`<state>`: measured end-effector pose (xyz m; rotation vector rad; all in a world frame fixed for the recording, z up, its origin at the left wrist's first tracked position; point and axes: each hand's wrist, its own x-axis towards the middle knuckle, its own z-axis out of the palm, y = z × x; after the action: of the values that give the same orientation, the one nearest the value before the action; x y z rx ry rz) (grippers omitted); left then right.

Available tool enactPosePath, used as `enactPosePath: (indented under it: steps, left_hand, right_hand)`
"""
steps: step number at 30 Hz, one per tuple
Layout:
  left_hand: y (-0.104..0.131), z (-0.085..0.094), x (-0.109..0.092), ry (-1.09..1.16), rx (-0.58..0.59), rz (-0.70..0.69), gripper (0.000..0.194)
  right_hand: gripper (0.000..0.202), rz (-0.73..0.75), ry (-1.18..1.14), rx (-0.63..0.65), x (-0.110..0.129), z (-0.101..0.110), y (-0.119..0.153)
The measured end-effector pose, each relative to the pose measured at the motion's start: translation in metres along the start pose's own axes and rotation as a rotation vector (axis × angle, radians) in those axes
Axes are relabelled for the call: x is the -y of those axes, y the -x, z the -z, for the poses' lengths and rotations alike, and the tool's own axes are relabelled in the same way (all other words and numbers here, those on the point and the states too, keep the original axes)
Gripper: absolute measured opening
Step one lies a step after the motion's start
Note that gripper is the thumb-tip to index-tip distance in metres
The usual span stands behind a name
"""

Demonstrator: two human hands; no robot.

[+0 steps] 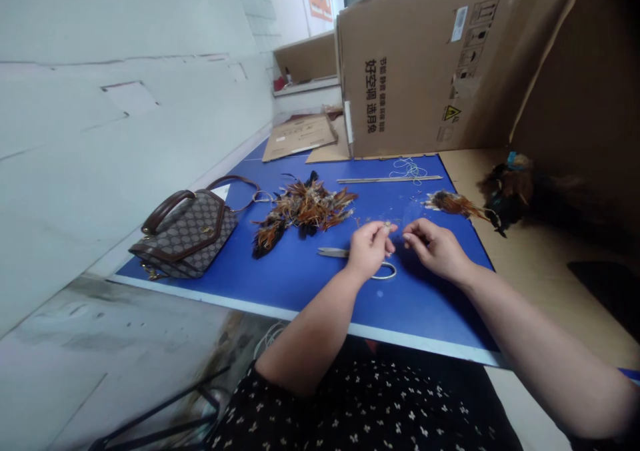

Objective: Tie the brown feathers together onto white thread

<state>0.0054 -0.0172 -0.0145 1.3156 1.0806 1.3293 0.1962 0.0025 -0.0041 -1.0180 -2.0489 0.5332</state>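
Observation:
Over the blue table, my left hand (371, 245) has its thumb and fingers pinched together on something small and pale, too small to name. Close to its right, my right hand (434, 245) is also pinched, and what it holds, if anything, is too fine to make out. Scissors (384, 271) lie partly under my left hand, blades pointing left. A pile of brown and black feathers (307, 204) rests left of my hands. Beyond my right hand lies a smaller feather bundle (455, 204).
A patterned handbag (193, 237) stands at the table's left. Behind are a thin stick (385, 179), tangled string (410, 169) and a large cardboard box (410, 77). Dark feathers (507, 187) sit on cardboard at the right. Flat cardboard (299, 136) lies at the back.

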Motion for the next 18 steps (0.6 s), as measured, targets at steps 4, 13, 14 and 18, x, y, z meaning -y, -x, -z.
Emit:
enactPosePath:
  steps: [4,13,14,18]
  left_hand:
    - [0.001,-0.006,0.007,0.018,0.118,0.05,0.036]
    - [-0.003,0.001,0.011,-0.093,0.082,0.018,0.025]
    - [-0.003,0.002,0.011,-0.099,0.086,0.015,0.025]
    - [-0.004,0.003,0.014,-0.12,0.09,0.017,0.026]
  right_hand:
    - [0.016,0.005,-0.075,0.017,0.011,-0.004,0.001]
    - [0.03,-0.122,-0.385,0.076,0.011,0.006,-0.001]
    - [0.033,-0.138,-0.396,0.068,0.011,0.008,-0.002]
    - [0.04,-0.178,-0.374,0.079,0.011,0.016,-0.003]
